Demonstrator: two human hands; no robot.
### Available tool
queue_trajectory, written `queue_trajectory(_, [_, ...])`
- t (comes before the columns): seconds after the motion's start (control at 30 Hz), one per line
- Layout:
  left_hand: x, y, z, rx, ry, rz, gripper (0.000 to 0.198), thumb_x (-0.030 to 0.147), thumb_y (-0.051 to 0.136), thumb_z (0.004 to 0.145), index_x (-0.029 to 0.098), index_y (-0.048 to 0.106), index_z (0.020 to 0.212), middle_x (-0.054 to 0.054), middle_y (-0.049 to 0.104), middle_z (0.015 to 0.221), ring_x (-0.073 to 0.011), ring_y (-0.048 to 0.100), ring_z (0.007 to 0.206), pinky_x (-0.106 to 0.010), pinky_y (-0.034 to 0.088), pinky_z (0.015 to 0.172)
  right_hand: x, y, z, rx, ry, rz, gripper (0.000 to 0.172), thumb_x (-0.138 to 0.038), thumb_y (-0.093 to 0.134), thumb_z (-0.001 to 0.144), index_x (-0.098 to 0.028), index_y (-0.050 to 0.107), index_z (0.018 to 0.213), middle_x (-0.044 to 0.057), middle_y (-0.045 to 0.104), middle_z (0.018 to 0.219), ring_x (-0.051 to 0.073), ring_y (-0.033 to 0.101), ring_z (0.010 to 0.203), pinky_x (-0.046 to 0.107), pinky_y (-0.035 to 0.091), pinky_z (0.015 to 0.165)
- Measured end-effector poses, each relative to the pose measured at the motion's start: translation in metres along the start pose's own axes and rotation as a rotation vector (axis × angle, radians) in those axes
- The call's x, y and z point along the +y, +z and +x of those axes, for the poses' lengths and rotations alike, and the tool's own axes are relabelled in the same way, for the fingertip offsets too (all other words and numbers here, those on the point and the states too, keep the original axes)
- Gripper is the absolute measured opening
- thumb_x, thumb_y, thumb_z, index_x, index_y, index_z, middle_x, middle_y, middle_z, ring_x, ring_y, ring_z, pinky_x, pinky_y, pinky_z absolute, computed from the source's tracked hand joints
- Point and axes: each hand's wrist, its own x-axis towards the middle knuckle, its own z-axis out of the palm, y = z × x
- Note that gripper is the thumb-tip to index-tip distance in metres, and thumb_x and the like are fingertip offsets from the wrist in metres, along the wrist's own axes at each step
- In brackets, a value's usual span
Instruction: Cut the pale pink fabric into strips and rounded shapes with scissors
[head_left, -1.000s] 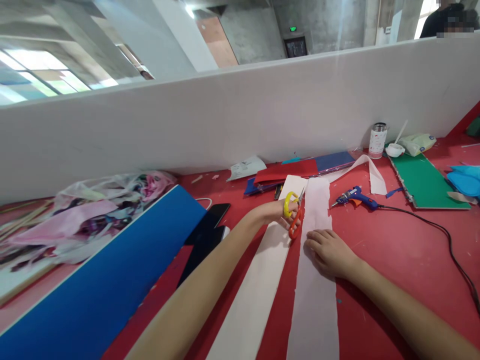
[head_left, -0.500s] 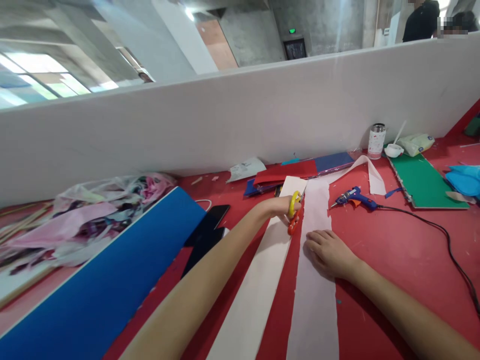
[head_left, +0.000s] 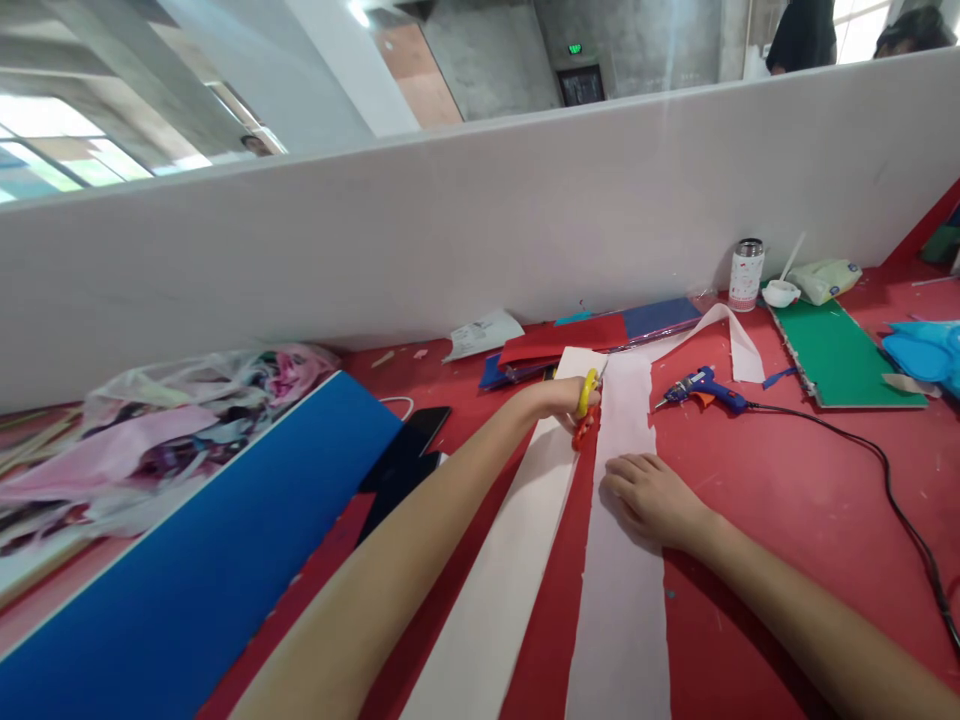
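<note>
My left hand (head_left: 562, 398) is closed around a pair of scissors (head_left: 587, 391) with yellow and red handles. Their blades reach toward the left edge of a long pale pink strip (head_left: 621, 610), near its far end; whether they touch it I cannot tell. Under my left hand and wrist runs a narrow white board (head_left: 487, 570), beside the strip. My right hand (head_left: 651, 492) lies on the pink strip, fingers stretched out and palm down.
Right of the strip rests a blue glue gun (head_left: 705, 389) with a black cord. A blue board (head_left: 247, 540), phone-like dark slabs (head_left: 405, 460) and a bag of scraps (head_left: 187, 430) are at left. Farther back are a bottle (head_left: 746, 275), a green board (head_left: 847, 355) and a white partition (head_left: 450, 230).
The camera view has shifted slightly, so the table things appear a little higher and to the left. Both hands keep nearly the same places over the strip and board.
</note>
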Motion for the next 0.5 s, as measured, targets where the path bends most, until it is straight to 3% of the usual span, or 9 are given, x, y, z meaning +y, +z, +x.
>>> queue_trajectory(0.5, [-0.0024,0.0019,-0.0048,-0.009,0.091,-0.037,0.011,0.025,0.055,0.069,0.016,0.050,0.065,-0.005,0.065,0.059,-0.0172,0.065,0.055,-0.026,0.055,0.056,-0.0010,-0.0017,0.0007,-0.039,0.001,-0.035,0.026,-0.012,0.052,0.083,-0.016,0.057,0.108,0.011,0.059,0.118,0.024,0.051,0.111,0.036,0.040,0.093])
